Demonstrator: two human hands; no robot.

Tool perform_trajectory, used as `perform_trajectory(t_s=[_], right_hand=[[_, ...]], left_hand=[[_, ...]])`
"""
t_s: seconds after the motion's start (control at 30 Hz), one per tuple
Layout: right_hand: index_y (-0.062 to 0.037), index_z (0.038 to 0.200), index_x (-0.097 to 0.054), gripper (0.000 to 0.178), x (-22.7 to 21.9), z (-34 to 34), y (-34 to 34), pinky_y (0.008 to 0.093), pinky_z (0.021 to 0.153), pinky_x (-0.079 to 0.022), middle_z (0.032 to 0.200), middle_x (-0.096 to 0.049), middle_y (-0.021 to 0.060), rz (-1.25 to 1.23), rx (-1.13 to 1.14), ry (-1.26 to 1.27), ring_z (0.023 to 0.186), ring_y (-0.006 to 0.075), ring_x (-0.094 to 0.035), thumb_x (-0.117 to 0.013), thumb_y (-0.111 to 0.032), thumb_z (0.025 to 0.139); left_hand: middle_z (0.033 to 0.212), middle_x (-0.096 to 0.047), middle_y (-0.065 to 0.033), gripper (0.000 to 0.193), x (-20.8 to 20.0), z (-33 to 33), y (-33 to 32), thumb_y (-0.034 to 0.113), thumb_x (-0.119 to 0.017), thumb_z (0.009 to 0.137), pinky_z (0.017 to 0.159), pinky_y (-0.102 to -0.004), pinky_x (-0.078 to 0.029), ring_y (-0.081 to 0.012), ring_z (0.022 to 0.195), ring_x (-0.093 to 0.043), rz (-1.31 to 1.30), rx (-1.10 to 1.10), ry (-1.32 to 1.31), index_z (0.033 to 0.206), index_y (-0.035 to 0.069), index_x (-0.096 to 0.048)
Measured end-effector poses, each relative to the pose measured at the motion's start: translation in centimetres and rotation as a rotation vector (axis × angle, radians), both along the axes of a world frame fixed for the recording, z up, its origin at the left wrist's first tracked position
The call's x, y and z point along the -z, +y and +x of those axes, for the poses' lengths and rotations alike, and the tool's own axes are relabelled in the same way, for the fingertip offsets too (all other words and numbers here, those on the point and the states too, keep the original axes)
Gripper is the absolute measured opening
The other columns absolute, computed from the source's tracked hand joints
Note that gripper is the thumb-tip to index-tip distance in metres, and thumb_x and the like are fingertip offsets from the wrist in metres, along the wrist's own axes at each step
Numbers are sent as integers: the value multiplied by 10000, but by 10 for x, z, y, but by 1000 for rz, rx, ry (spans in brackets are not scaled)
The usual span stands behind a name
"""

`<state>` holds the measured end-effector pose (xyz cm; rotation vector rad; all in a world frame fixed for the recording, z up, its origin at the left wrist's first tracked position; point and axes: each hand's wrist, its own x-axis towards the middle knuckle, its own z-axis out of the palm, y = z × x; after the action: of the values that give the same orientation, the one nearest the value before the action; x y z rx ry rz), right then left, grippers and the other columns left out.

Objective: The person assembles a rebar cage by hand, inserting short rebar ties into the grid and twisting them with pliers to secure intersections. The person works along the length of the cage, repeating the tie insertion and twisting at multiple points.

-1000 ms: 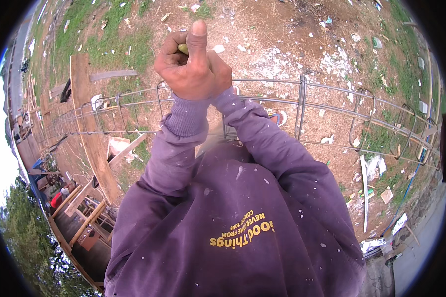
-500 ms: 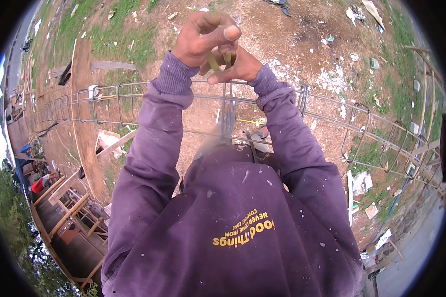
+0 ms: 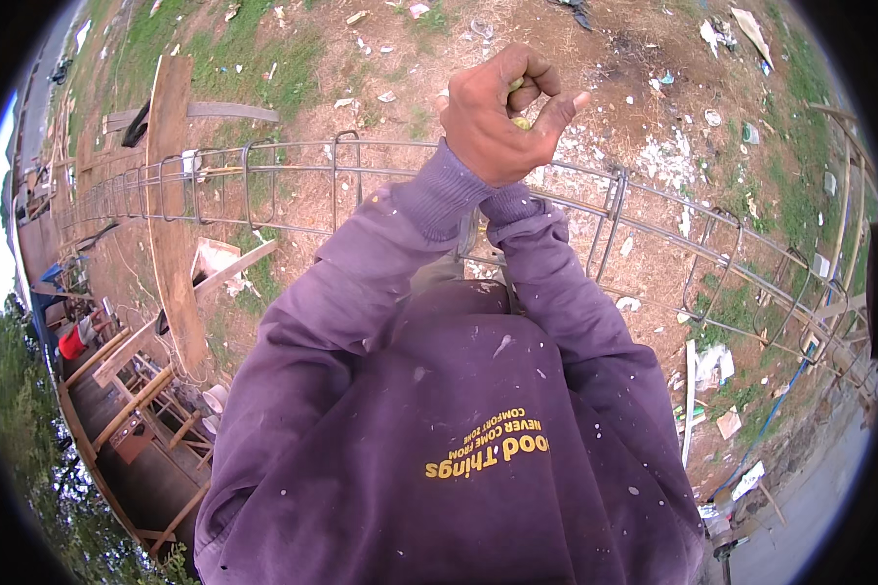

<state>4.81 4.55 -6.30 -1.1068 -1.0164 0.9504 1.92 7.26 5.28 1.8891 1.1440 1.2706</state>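
My left hand (image 3: 502, 117) is raised in front of me, its fingers and thumb curled into a ring. Inside the curl show small parts of a yellow-green thing (image 3: 522, 123); its kind cannot be made out. My right hand is almost wholly hidden behind the left, its purple cuff (image 3: 512, 203) crossing just below the left wrist. A pale fingertip (image 3: 442, 100), apparently the right hand's, peeks out beside the left hand. Beneath both forearms runs a long steel rebar cage (image 3: 615, 200) with square stirrups.
A wooden plank (image 3: 171, 195) lies across the cage at the left. Beyond it are timber framing (image 3: 132, 419) and a red bucket-like thing (image 3: 71, 343). Litter and white fragments (image 3: 665, 156) are strewn on the dirt and grass. A blue cord (image 3: 771, 414) runs at the right.
My left hand has moved right and slightly down, turning so its back covers the right hand. The yellow-green thing, seen between both hands before, is now mostly covered.
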Motion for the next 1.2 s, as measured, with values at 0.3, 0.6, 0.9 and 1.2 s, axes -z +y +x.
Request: perform_trajectory(t_s=[0.3, 0.6, 0.9, 1.2], right_hand=[[1, 1070, -626, 446, 6, -8, -20, 291, 712, -538, 933, -677, 39, 28, -9, -121, 810, 153, -662, -869, -159, 732], [-6, 1100, -615, 530, -41, 51, 64, 288, 732, -542, 985, -679, 33, -195, -788, 76, 857, 147, -659, -913, -157, 689], [4, 1342, -476, 656, -31, -8, 66, 357, 1032, -426, 1239, -606, 105, -375, -129, -601, 1134, 227, -559, -760, -345, 865], [24, 1127, -568, 415, 22, 41, 94, 342, 721, -538, 934, -631, 60, -247, -464, 365, 806, 180, -627, -789, -57, 786]], left_hand=[[586, -516, 16, 411, -5, 10, -11, 342, -884, 738, 454, -228, -393, -43, 525, -466, 173, -315, -169, 774, 41, -605], [647, -653, -60, 393, -45, -46, 66, 354, -875, 751, 478, -240, -482, -106, 535, -607, -662, 382, -258, 737, 16, -675], [623, -607, -23, 506, -2, 5, 70, 466, -907, 662, 590, -304, -505, -130, 605, -596, -367, -326, -168, 749, 31, -662], [648, -635, -40, 541, -22, -24, 96, 499, -903, 641, 606, -320, -537, -164, 638, -652, -644, -2, -119, 796, 22, -703]])
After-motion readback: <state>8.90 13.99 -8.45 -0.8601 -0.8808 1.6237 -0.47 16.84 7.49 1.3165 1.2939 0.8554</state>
